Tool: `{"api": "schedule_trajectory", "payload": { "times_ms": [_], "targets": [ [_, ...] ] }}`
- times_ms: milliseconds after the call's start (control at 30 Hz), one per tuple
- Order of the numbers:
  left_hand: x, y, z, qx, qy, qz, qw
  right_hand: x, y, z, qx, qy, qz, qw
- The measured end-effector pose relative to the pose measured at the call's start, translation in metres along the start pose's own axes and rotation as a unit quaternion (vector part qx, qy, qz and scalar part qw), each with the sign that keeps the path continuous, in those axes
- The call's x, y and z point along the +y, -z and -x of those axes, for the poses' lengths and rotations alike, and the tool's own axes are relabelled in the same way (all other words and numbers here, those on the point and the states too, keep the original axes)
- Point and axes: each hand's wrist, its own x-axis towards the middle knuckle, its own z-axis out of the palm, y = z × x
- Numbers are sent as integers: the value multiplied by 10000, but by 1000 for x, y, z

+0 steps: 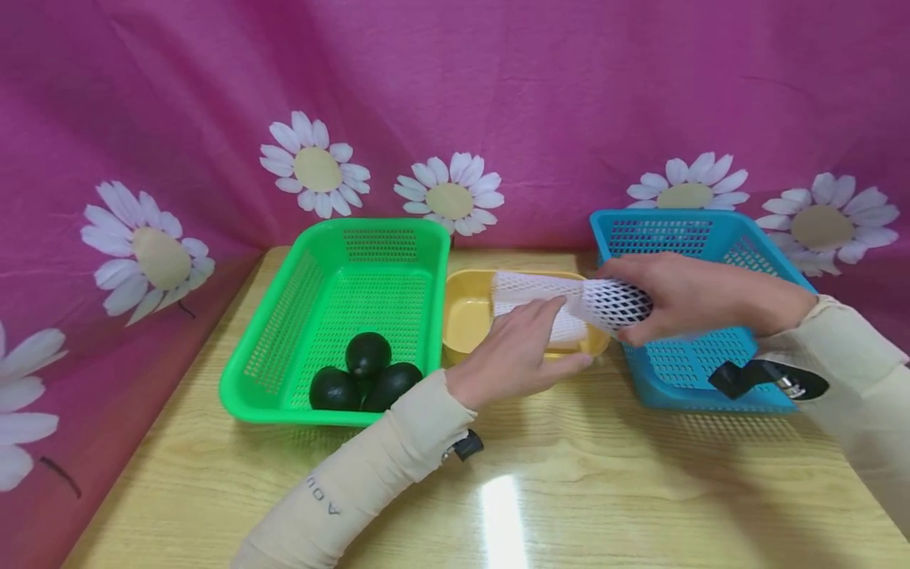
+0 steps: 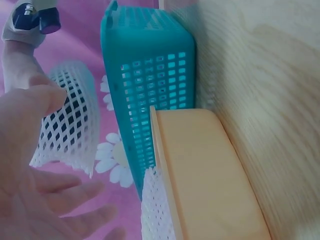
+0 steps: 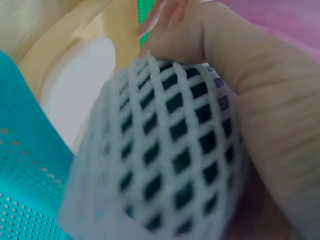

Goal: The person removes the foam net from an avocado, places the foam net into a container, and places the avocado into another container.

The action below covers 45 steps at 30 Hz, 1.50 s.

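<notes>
A dark avocado in a white foam net sleeve [image 1: 617,304] is held by my right hand [image 1: 693,292], its fingers and thumb curled round it. The right wrist view shows the stretched mesh [image 3: 175,135] with dark skin through its gaps. My left hand [image 1: 515,348] is just left of the sleeve, with fingers spread and nothing gripped. In the left wrist view, the sleeve's loose end [image 2: 65,155] hangs beyond the left thumb. White foam nets [image 1: 567,325] lie in a yellow container [image 1: 465,316] under the hands. Three dark avocados [image 1: 368,356] sit in the green basket [image 1: 238,379].
The blue basket [image 1: 657,395] stands at the right, partly beneath my right hand and forearm. The yellow container is between the two baskets on a wooden table [image 1: 569,490]. Behind them hangs a pink cloth [image 1: 540,118] with printed daisies.
</notes>
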Motion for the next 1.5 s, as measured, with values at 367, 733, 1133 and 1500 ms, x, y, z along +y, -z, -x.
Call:
{"api": "schedule_trajectory", "payload": {
  "times_ms": [367,733,1133,1500],
  "targets": [
    [1,1,15,40,311,-55,9995,-18,-16,-6,-171,357,-233,9989],
    [-10,3,37,5,100,177,9998,-39,-34,-12,-561,250,-560,9965],
    [-15,-6,58,21,64,762,9971,-53,-52,-19,-982,235,-704,9924],
    [-22,-8,71,-203,152,1129,9933,-56,-69,-24,-1110,362,-884,9892]
  ]
}}
